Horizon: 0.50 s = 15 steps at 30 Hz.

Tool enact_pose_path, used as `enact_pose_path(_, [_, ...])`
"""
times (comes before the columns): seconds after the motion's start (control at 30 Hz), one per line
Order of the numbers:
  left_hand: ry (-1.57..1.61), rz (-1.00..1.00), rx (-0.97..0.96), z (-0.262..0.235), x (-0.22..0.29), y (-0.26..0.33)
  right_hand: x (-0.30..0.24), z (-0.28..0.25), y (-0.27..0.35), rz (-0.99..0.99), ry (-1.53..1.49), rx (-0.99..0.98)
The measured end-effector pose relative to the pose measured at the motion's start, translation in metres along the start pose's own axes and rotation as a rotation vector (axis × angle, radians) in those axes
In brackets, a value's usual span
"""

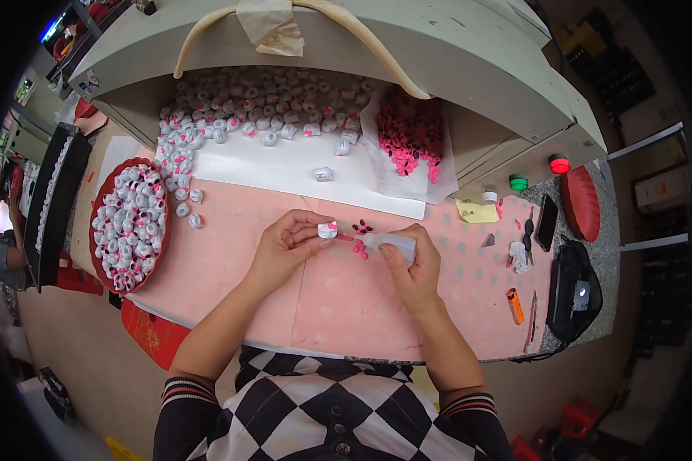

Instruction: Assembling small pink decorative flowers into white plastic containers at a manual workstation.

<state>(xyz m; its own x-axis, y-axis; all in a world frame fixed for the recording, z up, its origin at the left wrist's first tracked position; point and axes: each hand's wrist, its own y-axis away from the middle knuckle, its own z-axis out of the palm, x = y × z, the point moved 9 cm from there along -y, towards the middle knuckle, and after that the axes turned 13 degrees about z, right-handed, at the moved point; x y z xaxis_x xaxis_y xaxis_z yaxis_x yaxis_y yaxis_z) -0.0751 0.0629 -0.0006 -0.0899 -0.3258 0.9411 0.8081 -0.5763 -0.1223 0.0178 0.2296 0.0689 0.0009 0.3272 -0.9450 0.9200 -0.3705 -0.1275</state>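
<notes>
My left hand (286, 247) pinches a small white rounded piece (326, 230) with a pink spot on it, above the middle of the table. In my right hand (417, 270) is a whitish translucent squeeze bottle (399, 244), lying sideways with its narrow tip toward the white piece. Whether the tip touches the piece I cannot tell. Between my hands, several small pink pieces (360, 248) lie on the pink patterned table cover (246, 300). Beside them are several dark pieces with pink edges (362, 227).
A red scalloped tray (94, 240) full of white-and-pink pieces stands at left. Under the grey hood (407, 38), many white pieces (261, 96) and a pile of pink pieces (411, 131) lie on paper. An orange lighter (515, 306) and a black pouch (570, 296) are at right.
</notes>
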Motion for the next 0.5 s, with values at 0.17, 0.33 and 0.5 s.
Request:
enact_pose_path(0.17, [0.001,0.028,0.008,0.003,0.002,-0.001,0.002,0.003,0.000,-0.008,0.007,-0.045])
enact_pose_path(0.33, [-0.087,0.110,0.030,-0.005,0.009,-0.004,0.027,0.001,-0.007,0.243,-0.271,-0.065])
enact_pose_path(0.5, [-0.037,0.091,0.227,-0.036,0.019,-0.007,0.039,0.009,-0.010,0.361,0.075,-0.236])
